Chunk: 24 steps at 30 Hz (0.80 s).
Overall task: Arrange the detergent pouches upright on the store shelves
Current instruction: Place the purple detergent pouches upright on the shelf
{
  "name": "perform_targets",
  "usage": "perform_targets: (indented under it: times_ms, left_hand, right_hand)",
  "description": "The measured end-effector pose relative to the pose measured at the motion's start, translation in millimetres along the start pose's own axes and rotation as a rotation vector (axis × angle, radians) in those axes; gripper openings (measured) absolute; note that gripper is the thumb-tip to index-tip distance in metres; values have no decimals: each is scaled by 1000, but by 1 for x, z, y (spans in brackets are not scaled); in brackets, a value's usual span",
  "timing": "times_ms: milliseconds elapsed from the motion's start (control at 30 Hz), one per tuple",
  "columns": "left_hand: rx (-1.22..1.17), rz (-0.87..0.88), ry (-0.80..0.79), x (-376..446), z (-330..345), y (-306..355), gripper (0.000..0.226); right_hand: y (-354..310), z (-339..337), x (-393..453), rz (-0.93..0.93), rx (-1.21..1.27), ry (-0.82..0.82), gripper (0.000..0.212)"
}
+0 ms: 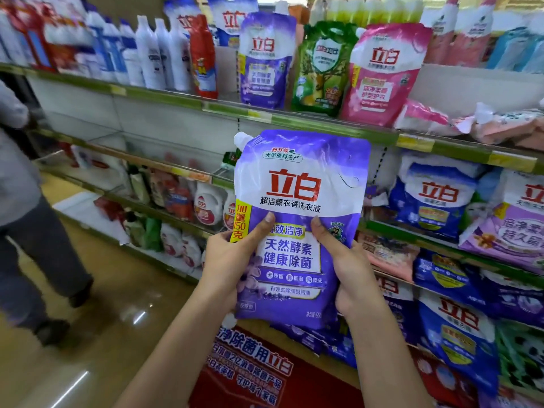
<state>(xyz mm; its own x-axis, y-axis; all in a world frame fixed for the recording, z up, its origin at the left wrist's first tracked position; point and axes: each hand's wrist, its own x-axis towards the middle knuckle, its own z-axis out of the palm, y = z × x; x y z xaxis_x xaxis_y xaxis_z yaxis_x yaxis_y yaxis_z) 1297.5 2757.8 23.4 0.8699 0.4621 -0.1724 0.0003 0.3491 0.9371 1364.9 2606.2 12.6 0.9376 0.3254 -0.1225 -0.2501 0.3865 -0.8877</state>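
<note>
I hold a purple and white detergent pouch (297,195) upright in front of the shelves, its white spout at the top left. My left hand (229,260) grips its lower left edge with the thumb on the front. My right hand (344,266) grips its lower right edge the same way. On the upper shelf (323,122) stand three pouches side by side: a purple pouch (265,60), a green pouch (321,69) and a pink pouch (382,75). To the right of them pink pouches (426,119) lie flat on the shelf.
White bottles (153,54) and a red bottle (203,57) stand left of the pouches. Blue detergent bags (435,198) fill the lower right shelves. A red display box (259,369) stands on the floor below my arms. A person (26,219) walks in the aisle at left.
</note>
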Motion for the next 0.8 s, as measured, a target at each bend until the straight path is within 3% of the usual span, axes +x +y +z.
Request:
perform_targets:
  times_ms: [167, 400, 600, 800]
  left_hand:
    - [8, -21, 55, 8, -27, 4, 32]
    - [10, -39, 93, 49, -70, 21, 51]
    - [45, -18, 35, 120, -135, 50, 50]
    - [76, -42, 22, 203, -193, 78, 54]
  right_hand:
    - [14, 23, 12, 43, -9, -48, 39]
    - [39, 70, 48, 49, -29, -56, 37]
    - [70, 142, 101, 10, -41, 2, 53]
    - [101, 211, 161, -9, -43, 45, 46]
